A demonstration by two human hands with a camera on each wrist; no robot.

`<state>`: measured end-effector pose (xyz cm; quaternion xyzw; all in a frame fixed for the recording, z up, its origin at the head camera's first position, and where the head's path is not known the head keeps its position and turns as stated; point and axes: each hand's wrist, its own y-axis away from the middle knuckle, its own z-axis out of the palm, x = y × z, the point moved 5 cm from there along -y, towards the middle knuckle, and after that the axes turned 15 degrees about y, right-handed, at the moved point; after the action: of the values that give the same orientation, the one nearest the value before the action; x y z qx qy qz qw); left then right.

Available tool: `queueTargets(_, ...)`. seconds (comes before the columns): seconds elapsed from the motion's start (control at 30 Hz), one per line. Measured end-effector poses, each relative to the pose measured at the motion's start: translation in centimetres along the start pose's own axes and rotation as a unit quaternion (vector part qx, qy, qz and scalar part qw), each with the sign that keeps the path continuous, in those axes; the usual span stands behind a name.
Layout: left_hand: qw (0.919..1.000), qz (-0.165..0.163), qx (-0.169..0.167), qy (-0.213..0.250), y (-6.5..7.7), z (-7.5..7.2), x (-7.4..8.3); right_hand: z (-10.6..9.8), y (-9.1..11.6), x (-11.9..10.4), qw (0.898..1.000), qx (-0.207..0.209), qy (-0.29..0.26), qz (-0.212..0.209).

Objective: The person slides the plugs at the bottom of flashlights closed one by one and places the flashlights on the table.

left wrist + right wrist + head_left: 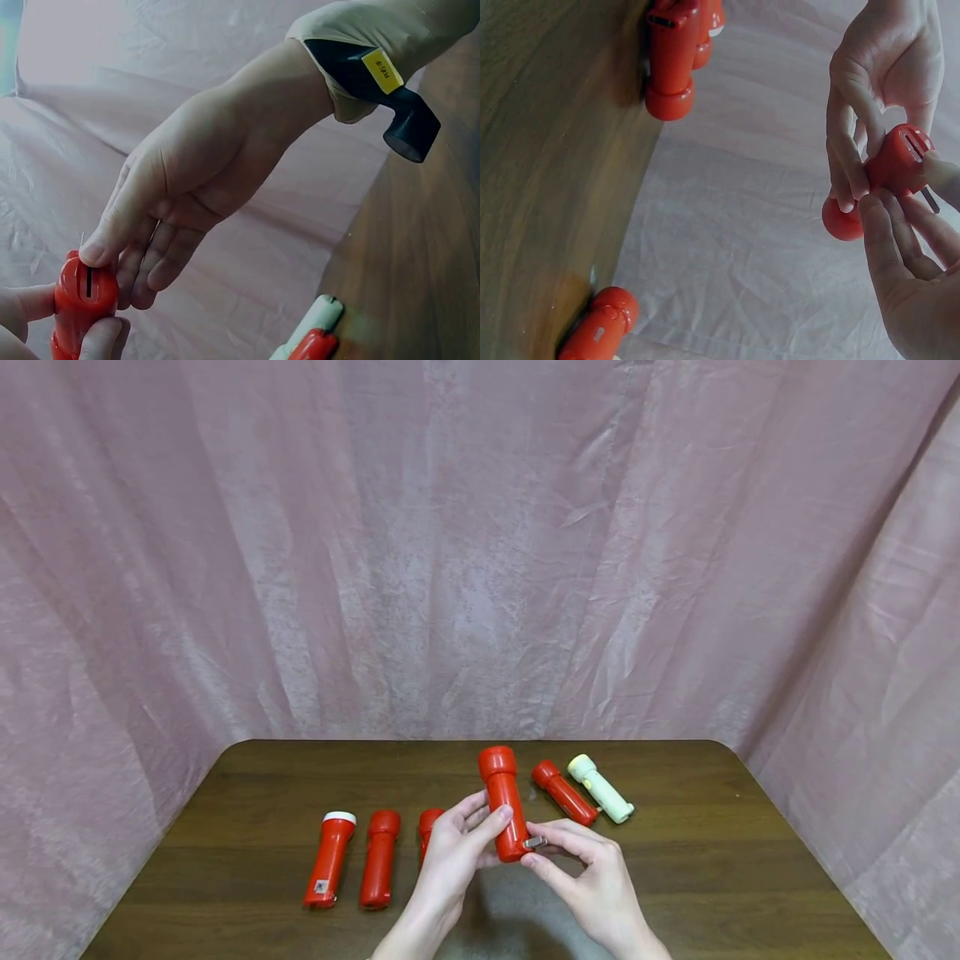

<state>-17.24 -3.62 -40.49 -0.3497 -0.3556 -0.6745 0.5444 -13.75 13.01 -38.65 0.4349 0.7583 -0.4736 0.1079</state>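
Raised over the table is a red flashlight, its head up and away and its tail toward me. A flat metal plug piece sticks out sideways at the tail. My left hand grips the body, thumb across the front. At the tail my right hand pinches the end beside the metal piece with thumb and fingers. The right wrist view shows a dark slot in the tail of the flashlight, with the right thumb against it. Both hands also meet at the flashlight in the left wrist view.
On the brown table, a white-rimmed red flashlight, a red flashlight and another, partly behind the left hand, lie left. Right of the hands lie a red flashlight and a pale green one. A pink curtain hangs behind.
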Motion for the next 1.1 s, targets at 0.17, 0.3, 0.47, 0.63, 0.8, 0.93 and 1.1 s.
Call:
queueTargets(0.17,1.0000,0.002,-0.007,-0.002,0.35,0.08,0.21,-0.16,-0.06,-0.49,1.000,0.015,0.008,-0.020)
queueTargets(0.3,0.9999,-0.002,-0.011,-0.006,0.56,0.08,0.28,-0.12,-0.06,-0.60,0.999,0.021,0.014,-0.032)
queueTargets(0.47,0.9996,-0.003,-0.023,-0.013,0.71,0.18,0.31,-0.14,-0.07,-0.63,0.999,0.027,0.015,-0.043)
queueTargets(0.63,0.9995,0.001,-0.026,-0.016,0.82,0.25,0.36,-0.23,-0.17,-0.71,0.998,0.028,0.021,-0.048)
queueTargets(0.8,0.9994,-0.003,-0.029,-0.016,0.77,0.22,0.43,-0.28,-0.37,-0.79,0.998,0.023,0.035,-0.056)
queueTargets(0.93,0.9994,-0.004,-0.030,-0.015,0.76,0.18,0.45,-0.27,-0.43,-0.70,0.997,0.021,0.038,-0.060)
queueTargets(1.1,0.9995,-0.002,-0.026,-0.020,0.84,0.12,0.39,-0.22,-0.37,-0.64,0.997,0.016,0.039,-0.062)
